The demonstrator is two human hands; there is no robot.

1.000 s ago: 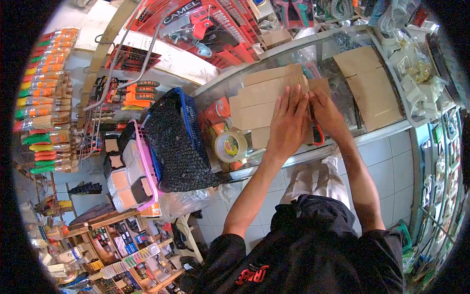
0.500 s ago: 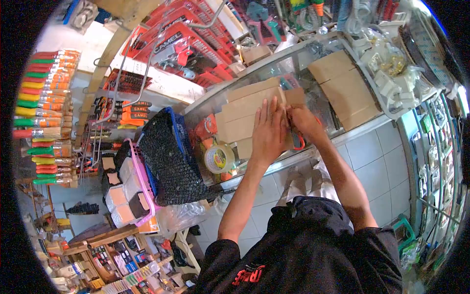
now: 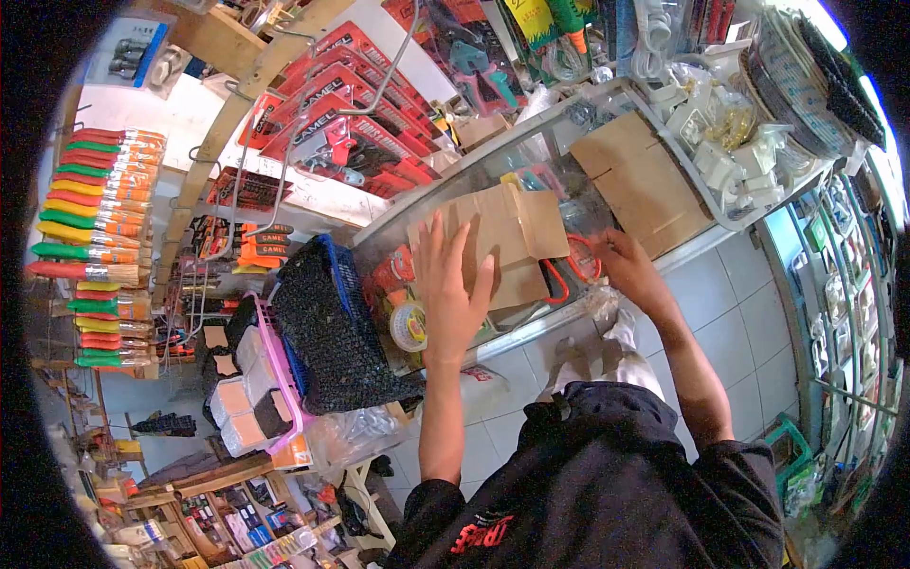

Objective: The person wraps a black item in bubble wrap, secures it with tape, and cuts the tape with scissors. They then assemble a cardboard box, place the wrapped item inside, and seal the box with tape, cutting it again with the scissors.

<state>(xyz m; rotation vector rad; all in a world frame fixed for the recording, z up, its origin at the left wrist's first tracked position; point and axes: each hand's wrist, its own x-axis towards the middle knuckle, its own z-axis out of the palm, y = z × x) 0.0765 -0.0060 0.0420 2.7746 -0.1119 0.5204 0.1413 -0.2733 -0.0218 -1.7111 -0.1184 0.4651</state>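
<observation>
Item 1, cardboard sheet (image 3: pixel 507 237): I am seeing it lying flat on the glass bench (image 3: pixel 664 251), near the front edge, with one flap folding over at its 2 o'clock corner. Judging by the clean straight edges, the cutting or trimming is looking partly done; the piece is not yet shaped into anything closed, and no tape is showing on it.

Item 2, left hand (image 3: pixel 450 289): it is spreading wide, fingers fanned, palm pressing down on the sheet's 8 o'clock corner. It is gripping nothing, only pinning the sheet flat.

Item 3, right hand (image 3: pixel 621 261): it is resting at the sheet's 3 o'clock side, fingers curling around the loops of the orange-handled scissors (image 3: pixel 573 266). I am reading this as a loose hold; the blades are hidden, so I cannot tell whether they are apart.

Item 4, tape roll (image 3: pixel 409 324): it is sitting at 7 o'clock from the sheet, just beside the left hand, untouched.

Item 5, second cardboard piece (image 3: pixel 640 185): it is lying at 2 o'clock, apart from the sheet.

Item 6, blue basket (image 3: pixel 332 313): it is standing at 9 o'clock, off the bench's end.
</observation>
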